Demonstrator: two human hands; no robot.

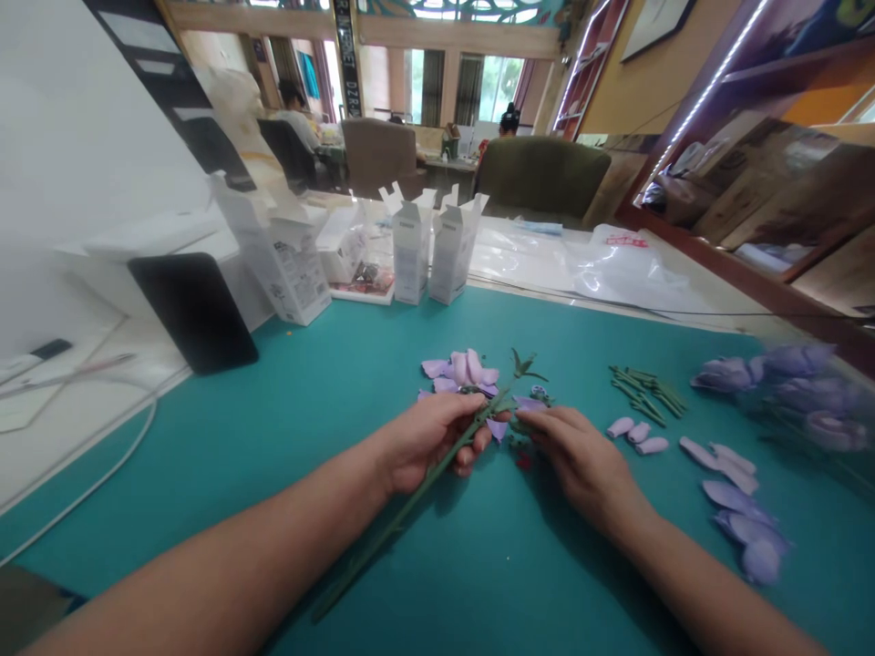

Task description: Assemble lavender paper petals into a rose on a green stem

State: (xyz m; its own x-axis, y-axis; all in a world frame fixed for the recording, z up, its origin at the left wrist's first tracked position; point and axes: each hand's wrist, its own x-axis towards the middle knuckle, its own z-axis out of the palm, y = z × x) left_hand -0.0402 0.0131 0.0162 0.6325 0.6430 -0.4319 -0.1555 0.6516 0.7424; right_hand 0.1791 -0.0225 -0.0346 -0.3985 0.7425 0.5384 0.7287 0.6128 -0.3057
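Left to right: your left hand point(427, 437) closed around the green stem point(410, 497), steadying it slantwise over the teal mat point(287, 401); loose purple petals point(461, 369) beyond, within reach; your right hand point(581, 451) pinching at its tip.

place: craft workshop | signs: teal mat point(307, 410), loose purple petals point(735, 497), green stems point(646, 387), opened cartons point(410, 246)
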